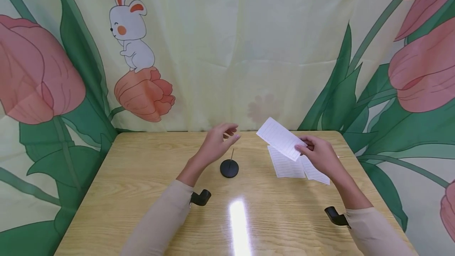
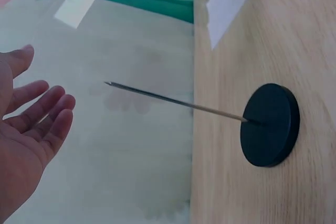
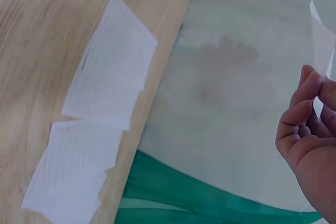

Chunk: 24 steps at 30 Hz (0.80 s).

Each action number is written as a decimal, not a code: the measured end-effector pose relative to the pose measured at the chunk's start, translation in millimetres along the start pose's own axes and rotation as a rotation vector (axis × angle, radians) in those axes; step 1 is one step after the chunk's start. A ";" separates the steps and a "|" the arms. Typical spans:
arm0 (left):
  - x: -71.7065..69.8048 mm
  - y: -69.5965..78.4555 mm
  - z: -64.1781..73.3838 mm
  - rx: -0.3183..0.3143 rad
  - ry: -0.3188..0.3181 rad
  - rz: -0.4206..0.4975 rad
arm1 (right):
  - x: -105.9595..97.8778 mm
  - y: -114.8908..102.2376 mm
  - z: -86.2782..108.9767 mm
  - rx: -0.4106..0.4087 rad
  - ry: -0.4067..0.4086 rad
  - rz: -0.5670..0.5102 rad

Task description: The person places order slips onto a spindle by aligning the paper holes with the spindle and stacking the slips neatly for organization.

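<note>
A lined white paper slip is pinched by its near right end between the thumb and fingers of my right hand, raised over the table. More lined paper slips lie on the wood below it, partly overlapping. My left hand hovers with relaxed fingers and nothing in them, just above and left of the paper spike. That spike is a thin pointed metal rod standing upright on a round black base. In the left wrist view its tip points toward the fingers, apart from them.
The light wooden table ends at a back edge against a curtain printed with tulips and a rabbit. A black wrist-camera mount juts from the left sleeve, another from the right. Light glares off the table's front middle.
</note>
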State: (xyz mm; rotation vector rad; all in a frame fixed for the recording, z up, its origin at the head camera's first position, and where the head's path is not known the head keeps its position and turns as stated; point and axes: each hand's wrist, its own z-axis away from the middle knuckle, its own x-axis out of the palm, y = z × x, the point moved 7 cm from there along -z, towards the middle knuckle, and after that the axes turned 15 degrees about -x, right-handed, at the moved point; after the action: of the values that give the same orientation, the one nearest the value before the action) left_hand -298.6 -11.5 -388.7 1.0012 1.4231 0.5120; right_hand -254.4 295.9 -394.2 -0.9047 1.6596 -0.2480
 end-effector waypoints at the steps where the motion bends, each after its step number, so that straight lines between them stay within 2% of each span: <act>1: 0.5 1.8 -1.3 -0.002 -0.003 0.014 | 1.7 -1.7 -2.1 -0.009 0.002 -0.012; 14: 5.9 14.1 -16.9 -0.068 -0.011 0.143 | 14.4 -23.7 -22.7 -0.076 -0.007 -0.051; 24: 4.7 10.3 -19.1 -0.144 0.010 0.236 | 24.4 -33.0 -31.3 -0.094 -0.019 -0.065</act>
State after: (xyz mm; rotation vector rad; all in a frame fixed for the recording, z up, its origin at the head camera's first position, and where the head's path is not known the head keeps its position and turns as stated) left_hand -313.5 2.7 -380.4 1.0563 1.2640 0.7821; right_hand -269.3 247.8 -382.8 -1.0299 1.6367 -0.2061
